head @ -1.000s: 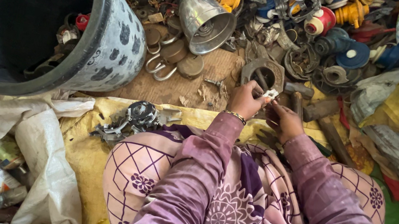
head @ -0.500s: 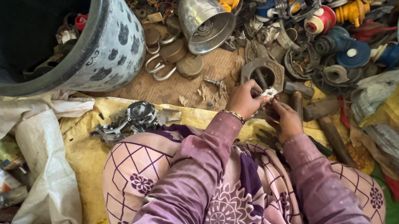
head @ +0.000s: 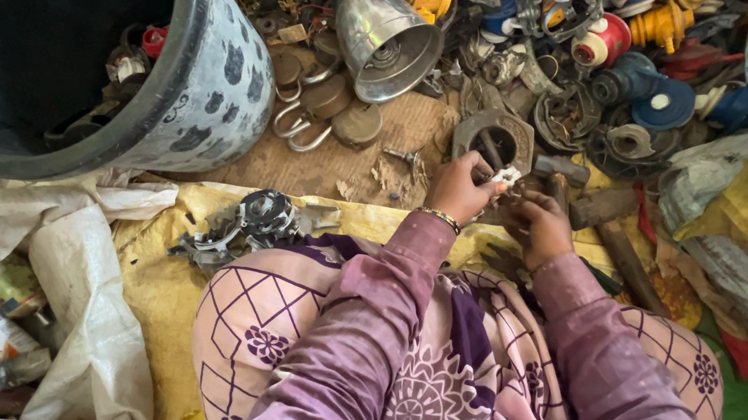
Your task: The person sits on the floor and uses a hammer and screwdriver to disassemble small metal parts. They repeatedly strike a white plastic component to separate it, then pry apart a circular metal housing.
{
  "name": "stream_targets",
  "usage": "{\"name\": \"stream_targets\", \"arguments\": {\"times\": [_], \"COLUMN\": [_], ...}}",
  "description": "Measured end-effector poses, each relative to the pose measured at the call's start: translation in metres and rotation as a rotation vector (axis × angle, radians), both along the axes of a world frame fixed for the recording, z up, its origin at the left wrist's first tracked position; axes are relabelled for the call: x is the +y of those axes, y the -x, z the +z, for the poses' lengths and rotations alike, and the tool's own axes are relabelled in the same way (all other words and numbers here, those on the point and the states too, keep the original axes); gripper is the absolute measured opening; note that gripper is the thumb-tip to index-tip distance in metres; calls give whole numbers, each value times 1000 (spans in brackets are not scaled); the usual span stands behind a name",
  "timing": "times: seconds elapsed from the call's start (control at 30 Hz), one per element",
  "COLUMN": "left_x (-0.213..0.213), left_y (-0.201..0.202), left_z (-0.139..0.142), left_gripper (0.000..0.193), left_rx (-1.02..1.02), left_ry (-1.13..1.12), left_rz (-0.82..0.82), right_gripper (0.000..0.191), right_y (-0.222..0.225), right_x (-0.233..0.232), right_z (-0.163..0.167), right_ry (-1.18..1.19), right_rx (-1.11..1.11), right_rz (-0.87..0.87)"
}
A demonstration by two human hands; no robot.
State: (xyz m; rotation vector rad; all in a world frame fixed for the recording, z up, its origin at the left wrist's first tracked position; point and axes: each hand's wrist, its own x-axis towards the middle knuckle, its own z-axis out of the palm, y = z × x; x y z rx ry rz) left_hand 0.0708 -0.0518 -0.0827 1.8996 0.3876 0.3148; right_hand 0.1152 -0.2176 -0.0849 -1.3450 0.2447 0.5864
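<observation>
Small pale metal fitting (head: pixel 505 175), whitish and blocky, is sitting at the fingertips of the person's left hand (head: pixel 458 190), just above the wooden board (head: pixel 370 171) that is lying on the floor in front of their knees. The left grip is pinching closed around this fitting between thumb and fingers. The right hand (head: pixel 542 224) is curling close beside it, fingers bent inward and nearly touching the same piece; whether it is holding something small of its own is too hidden to tell. Judging by the layout, the sorting is looking far from finished: a dense heap of mixed scrap metal parts (head: pixel 563 49), rings, wheels and coloured pieces, is spreading across the top of the view, while only a small cluster of grey metal scraps (head: pixel 245 224) is resting on the yellow sack (head: pixel 156 275) by the left knee. A large dark plastic tub (head: pixel 213 82) is standing to the left, its inside mostly in shadow.
</observation>
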Motion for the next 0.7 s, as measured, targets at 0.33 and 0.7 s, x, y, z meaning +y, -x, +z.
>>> {"name": "stream_targets", "arguments": {"times": [0.33,0.7], "left_x": [-1,0], "left_y": [1,1], "left_z": [0,1], "left_gripper": [35,37], "left_rx": [38,17], "left_ry": [74,8], "left_rz": [-12,-4], "right_gripper": [18,20], "right_y": [-3,-1], "right_x": [1,3], "right_z": [-14,-6], "right_ry": [-57,58], "right_rx": [-138,64], "right_rz": [71,98]}}
